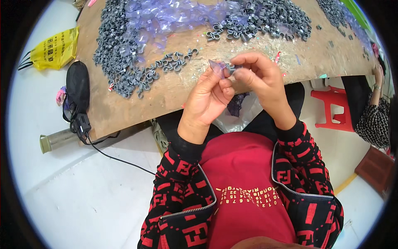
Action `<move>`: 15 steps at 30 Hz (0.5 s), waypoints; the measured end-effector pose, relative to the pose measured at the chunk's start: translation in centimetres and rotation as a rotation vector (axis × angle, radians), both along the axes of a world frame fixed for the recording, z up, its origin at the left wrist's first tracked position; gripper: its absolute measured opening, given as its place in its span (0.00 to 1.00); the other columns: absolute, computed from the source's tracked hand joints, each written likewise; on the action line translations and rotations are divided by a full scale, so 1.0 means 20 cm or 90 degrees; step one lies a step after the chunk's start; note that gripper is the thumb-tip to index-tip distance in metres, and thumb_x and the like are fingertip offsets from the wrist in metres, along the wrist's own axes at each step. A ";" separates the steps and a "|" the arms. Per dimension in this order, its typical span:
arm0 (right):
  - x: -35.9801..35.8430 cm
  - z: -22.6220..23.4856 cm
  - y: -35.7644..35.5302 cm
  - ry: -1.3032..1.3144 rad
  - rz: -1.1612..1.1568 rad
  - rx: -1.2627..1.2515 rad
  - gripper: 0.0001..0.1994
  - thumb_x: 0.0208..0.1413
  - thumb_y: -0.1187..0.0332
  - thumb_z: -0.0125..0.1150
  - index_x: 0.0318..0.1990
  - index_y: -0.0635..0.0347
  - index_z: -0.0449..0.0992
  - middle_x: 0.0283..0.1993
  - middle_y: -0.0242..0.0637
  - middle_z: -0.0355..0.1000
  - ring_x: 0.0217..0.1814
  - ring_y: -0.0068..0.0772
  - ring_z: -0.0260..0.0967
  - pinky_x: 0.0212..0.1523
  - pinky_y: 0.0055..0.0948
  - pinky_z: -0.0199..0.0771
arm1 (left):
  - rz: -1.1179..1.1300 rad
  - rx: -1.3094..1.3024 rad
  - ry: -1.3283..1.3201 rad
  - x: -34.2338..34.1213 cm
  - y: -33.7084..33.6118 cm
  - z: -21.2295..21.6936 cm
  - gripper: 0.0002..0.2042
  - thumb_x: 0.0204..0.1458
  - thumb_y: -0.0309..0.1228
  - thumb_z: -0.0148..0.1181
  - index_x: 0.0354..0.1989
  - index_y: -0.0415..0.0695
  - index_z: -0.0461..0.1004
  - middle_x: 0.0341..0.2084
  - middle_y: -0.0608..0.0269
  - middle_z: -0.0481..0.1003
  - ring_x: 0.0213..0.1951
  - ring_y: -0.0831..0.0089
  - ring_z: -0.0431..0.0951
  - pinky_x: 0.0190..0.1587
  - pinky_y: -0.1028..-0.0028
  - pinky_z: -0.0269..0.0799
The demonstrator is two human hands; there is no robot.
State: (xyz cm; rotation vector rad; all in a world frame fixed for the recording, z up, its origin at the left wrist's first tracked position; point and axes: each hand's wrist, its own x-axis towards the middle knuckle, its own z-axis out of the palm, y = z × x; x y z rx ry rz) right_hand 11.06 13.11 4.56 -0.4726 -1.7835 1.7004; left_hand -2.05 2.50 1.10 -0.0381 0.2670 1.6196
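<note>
Over the near edge of the table point(166, 93), the 2 bare hands meet fingertip to fingertip. The left hand point(207, 99) has a narrow grip, thumb against fingers, holding a clear purple piece point(216, 68) whose pointed end sticks up to the left. The right hand point(264, 79) pinches a small gray clip point(231, 68) between thumb and forefinger, right beside the purple piece; whether the 2 parts are joined cannot be told. Beyond the hands lie a left heap of gray clips point(112, 50), a pile of clear purple pieces point(153, 18) and a right heap of gray clips point(269, 20), the pile lying between the 2 heaps. A yellow bag point(56, 49) and a black pouch point(78, 85) are at the table's left side. To the right, near a red stool point(327, 101), is another person point(376, 118) in a patterned garment.
</note>
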 end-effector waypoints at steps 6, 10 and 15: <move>0.01 0.01 0.00 -0.066 -0.084 0.398 0.10 0.53 0.74 0.60 0.43 0.63 0.75 0.38 0.38 0.74 0.37 0.29 0.72 0.39 0.25 0.70 | 0.062 -0.037 0.083 0.02 -0.01 0.01 0.06 0.59 0.27 0.54 0.43 0.46 0.69 0.34 0.65 0.75 0.31 0.78 0.78 0.33 0.76 0.77; 0.02 0.03 0.00 -0.096 -0.103 0.415 0.09 0.54 0.75 0.58 0.43 0.64 0.75 0.37 0.40 0.74 0.36 0.32 0.72 0.37 0.27 0.71 | 0.059 -0.032 0.203 0.03 0.00 0.04 0.05 0.59 0.28 0.54 0.42 0.45 0.68 0.34 0.62 0.76 0.31 0.76 0.78 0.34 0.75 0.78; 0.03 0.04 0.01 -0.134 -0.072 0.448 0.10 0.55 0.75 0.57 0.44 0.63 0.74 0.37 0.41 0.74 0.35 0.35 0.73 0.36 0.28 0.71 | 0.074 -0.145 0.554 0.04 -0.02 0.12 0.06 0.61 0.27 0.51 0.43 0.40 0.68 0.34 0.60 0.76 0.32 0.76 0.79 0.36 0.78 0.77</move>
